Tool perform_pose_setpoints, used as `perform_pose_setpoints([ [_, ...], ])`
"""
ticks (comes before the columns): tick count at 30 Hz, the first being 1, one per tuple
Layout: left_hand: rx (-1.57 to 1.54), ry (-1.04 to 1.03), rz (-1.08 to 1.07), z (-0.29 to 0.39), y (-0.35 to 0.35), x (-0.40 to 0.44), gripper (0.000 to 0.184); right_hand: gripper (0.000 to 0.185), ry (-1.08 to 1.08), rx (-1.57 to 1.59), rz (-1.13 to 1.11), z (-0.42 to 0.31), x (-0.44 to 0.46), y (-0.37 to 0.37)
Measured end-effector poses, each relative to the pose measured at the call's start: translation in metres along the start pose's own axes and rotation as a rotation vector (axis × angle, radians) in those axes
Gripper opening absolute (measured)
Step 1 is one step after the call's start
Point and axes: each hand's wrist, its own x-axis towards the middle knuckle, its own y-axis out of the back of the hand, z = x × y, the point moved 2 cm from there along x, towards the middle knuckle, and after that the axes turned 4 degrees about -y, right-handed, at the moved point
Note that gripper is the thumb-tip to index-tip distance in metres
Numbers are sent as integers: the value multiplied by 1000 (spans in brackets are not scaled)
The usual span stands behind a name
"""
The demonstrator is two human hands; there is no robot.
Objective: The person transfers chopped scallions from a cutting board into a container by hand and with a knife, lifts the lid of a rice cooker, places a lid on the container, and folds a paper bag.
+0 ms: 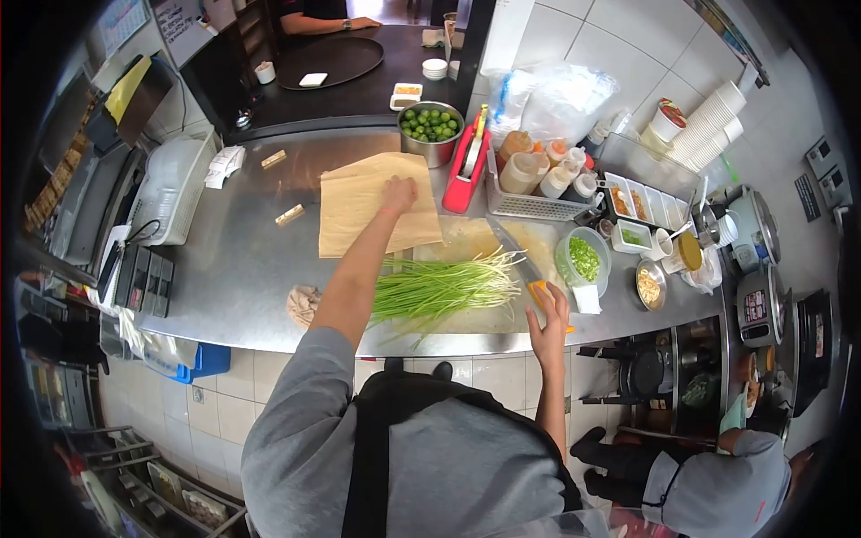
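Note:
My left hand [400, 194] lies on a sheet of brown paper [354, 215], its fingers curled closed against it. My right hand [549, 325] hovers at the orange handle of a knife [513, 244], fingers apart; whether they touch the handle I cannot tell. The knife's blade points away over a cutting board [475, 321]. Between my hands a bunch of spring onions [430, 291] lies across the board, white ends to the right. Chopped spring onion [584, 257] fills a clear round tub beyond my right hand.
Limes fill a metal pot [437, 154] behind the paper, beside a red tape dispenser [466, 166]. Sauce bottles stand in a basket [538, 208]. A crumpled cloth [304, 306] lies near the left front edge. A co-worker [717, 484] is at lower right; another person's hand [364, 23] rests across the counter.

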Motion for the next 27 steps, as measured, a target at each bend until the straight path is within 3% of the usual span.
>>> perform_pose_setpoints([
  [3, 73, -83, -57, 0, -1, 1, 14, 39, -68, -7, 20, 1, -12, 18],
  [6, -582, -228, -92, 35, 13, -13, 9, 36, -99, -47, 79, 14, -22, 30],
  [8, -433, -481, -97, 97, 29, -80, 8, 34, -129, -50, 89, 17, -25, 36],
  [10, -285, -588, -144, 143, 39, -143, 9, 34, -152, -26, 91, 15, -20, 34],
  [12, -137, -607, -170, 148, 14, -161, 11, 34, -119, -29, 64, 8, -13, 29],
  [15, -210, -643, 179, 122, 29, -162, 16, 34, -35, -55, 78, -6, 2, 25],
  [17, -121, -429, 195, 71, 43, -146, 19, 34, -51, 15, 85, -15, 11, 24],
  [20, -73, -153, -60, 18, 50, -141, 25, 33, -23, 52, 51, -21, 13, 15],
  [23, -126, -210, -147, 3, 41, -135, 31, 32, 58, 63, 18, -33, 21, 7],
  [27, -164, -215, -109, -9, 35, -120, 28, 32, 121, 151, -13, -54, 35, 5],
])
